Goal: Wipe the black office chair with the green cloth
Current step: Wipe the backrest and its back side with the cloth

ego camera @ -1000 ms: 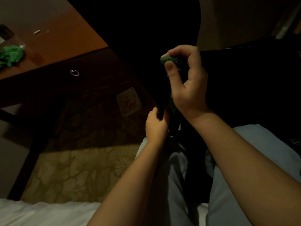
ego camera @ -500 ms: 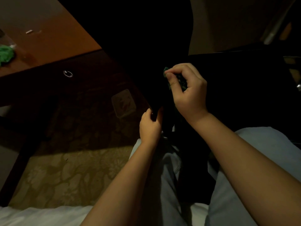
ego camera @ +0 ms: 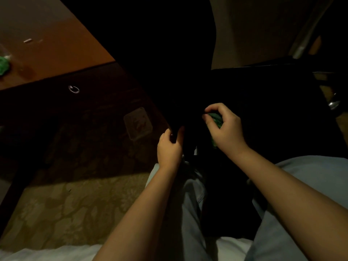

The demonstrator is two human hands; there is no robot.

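Observation:
The black office chair (ego camera: 160,53) fills the upper middle of the dim view, its back rising away from me and its seat spreading dark to the right. My right hand (ego camera: 225,129) grips the bunched green cloth (ego camera: 216,118) and holds it against the chair low down, where back and seat meet. My left hand (ego camera: 169,149) grips the lower edge of the chair back just left of it, thumb and fingers curled round the edge. Most of the cloth is hidden inside my right hand.
A brown wooden desk (ego camera: 62,51) stands at upper left with another green item (ego camera: 3,65) on its far left edge and a drawer ring pull (ego camera: 74,89) below. Patterned carpet (ego camera: 56,208) lies underneath. My light blue trouser legs (ego camera: 308,185) are at bottom right.
My right hand has slid the green cloth down the chair from higher on the back to the bottom near the seat. My left hand keeps its grip on the chair edge.

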